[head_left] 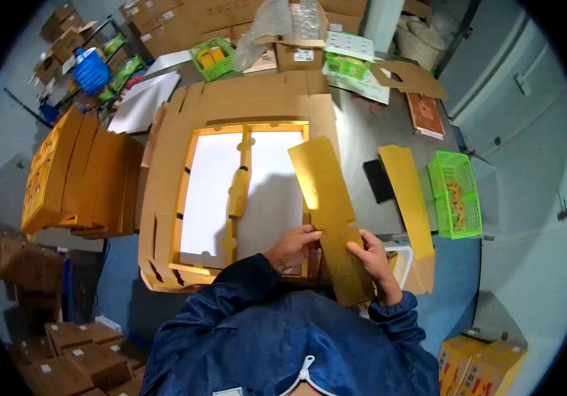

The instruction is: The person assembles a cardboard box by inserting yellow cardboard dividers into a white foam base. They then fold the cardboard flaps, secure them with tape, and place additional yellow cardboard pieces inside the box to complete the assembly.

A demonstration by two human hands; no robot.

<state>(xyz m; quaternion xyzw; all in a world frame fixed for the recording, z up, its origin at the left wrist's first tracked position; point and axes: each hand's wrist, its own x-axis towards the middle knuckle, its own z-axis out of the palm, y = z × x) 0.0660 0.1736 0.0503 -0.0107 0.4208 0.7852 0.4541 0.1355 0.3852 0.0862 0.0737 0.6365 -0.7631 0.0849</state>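
A long yellow cardboard strip (326,198) slants up from my chest, held by both hands. My left hand (295,247) pinches its left edge, and my right hand (374,259) grips the right edge with the thumb on its face. Beneath the strip's upper end lies an open brown cardboard box (158,198) with its flaps folded out. Its yellow-edged inside holds two white panels (212,178), split by a yellow cardboard divider (236,198) with cut-outs. The strip hides part of the right panel and the box's right rim.
Right of the box on the metal table lie a black flat object (378,181), another yellow cardboard strip (405,191) and a green basket (454,198) of small yellowish pieces. Stacked yellow cardboard forms (79,175) stand at the left. A small carton (300,56) sits behind.
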